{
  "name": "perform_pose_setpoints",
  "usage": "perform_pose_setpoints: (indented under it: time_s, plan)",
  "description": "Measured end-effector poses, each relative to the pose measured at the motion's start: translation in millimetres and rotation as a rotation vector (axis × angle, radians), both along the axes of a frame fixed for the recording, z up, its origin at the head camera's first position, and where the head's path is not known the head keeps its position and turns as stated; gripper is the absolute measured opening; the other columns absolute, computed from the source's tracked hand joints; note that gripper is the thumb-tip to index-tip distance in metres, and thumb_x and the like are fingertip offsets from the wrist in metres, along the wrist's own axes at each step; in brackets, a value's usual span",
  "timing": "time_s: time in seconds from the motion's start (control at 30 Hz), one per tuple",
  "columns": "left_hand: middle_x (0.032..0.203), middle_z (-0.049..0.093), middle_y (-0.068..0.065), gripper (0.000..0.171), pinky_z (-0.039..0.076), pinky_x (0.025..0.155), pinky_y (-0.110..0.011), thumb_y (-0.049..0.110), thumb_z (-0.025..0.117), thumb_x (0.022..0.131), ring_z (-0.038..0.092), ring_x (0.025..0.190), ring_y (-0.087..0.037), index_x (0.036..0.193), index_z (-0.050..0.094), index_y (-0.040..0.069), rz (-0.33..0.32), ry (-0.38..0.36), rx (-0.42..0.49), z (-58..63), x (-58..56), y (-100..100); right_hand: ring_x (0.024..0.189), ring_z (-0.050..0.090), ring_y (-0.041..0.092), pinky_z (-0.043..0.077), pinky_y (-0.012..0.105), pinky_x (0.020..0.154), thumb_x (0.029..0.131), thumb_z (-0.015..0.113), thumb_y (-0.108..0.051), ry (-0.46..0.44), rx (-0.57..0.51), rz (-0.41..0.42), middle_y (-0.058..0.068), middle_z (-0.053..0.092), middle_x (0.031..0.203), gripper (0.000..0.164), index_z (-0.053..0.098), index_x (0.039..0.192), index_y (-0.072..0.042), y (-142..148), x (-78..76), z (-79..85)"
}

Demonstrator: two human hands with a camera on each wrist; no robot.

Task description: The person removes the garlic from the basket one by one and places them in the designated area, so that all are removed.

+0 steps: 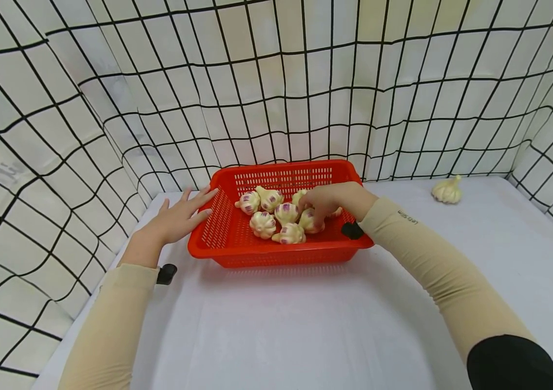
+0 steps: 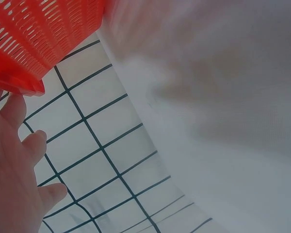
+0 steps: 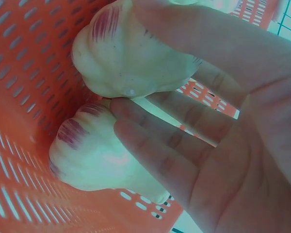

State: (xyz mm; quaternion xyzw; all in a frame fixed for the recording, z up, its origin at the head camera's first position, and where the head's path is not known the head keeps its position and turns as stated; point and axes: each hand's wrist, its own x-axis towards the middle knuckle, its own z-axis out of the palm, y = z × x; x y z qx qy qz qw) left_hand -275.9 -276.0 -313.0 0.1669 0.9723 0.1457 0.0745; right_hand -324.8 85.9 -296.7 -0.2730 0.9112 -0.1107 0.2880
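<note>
A red plastic basket (image 1: 281,254) with slotted walls holds several garlic bulbs (image 1: 262,224), whitish with purple streaks. My right hand (image 1: 327,199) reaches down inside it, at the right of the pile. In the right wrist view, the thumb and fingers close around one garlic bulb (image 3: 131,58), and a second bulb (image 3: 92,155) lies just beneath the fingertips. My left hand (image 1: 174,219) is spread at the basket's left edge, fingers extended; in the left wrist view its fingertips meet the underside of the rim (image 2: 19,85).
A single garlic bulb (image 1: 447,189) lies on the white tabletop (image 1: 276,330) at the far right. Black wire grid (image 1: 305,97) over white sheeting stands behind the basket and along both sides. The basket's back edge is close to it.
</note>
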Motion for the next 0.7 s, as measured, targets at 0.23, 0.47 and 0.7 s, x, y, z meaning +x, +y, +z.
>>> perform_pose_setpoints:
  time_s: [0.23, 0.47, 0.7]
  plan:
    - [0.172, 0.005, -0.006, 0.065, -0.012, 0.113, -0.074, 0.049, 0.038, 0.109, -0.010, 0.155, -0.043, 0.166, 0.017, 0.026, 0.000, 0.000, 0.003, 0.9, -0.1, -0.1, 0.115, 0.050, 0.026, 0.056, 0.037, 0.089, 0.089, 0.079, -0.010, 0.030, 0.029, -0.001, 0.008, 0.057, 0.128, 0.053, 0.062, 0.139, -0.016, -0.7, 4.1, 3.9]
    - [0.172, 0.006, -0.008, 0.066, -0.011, 0.113, -0.074, 0.050, 0.037, 0.109, -0.008, 0.154, -0.043, 0.166, 0.015, 0.026, -0.002, 0.007, -0.006, 1.1, -0.1, -0.3, 0.114, 0.051, 0.026, 0.056, 0.037, 0.089, 0.087, 0.081, -0.010, 0.060, 0.025, 0.015, 0.008, 0.059, 0.128, 0.054, 0.063, 0.138, -0.017, 1.7, 4.8, 6.1]
    - [0.172, 0.005, -0.007, 0.066, -0.012, 0.113, -0.074, 0.050, 0.037, 0.109, -0.010, 0.155, -0.042, 0.166, 0.015, 0.027, -0.005, -0.001, -0.007, 0.2, -0.8, 0.4, 0.118, 0.051, 0.026, 0.056, 0.038, 0.093, 0.087, 0.082, -0.013, 0.084, 0.021, 0.023, 0.008, 0.060, 0.130, 0.052, 0.065, 0.136, -0.018, 6.4, 5.9, 9.2]
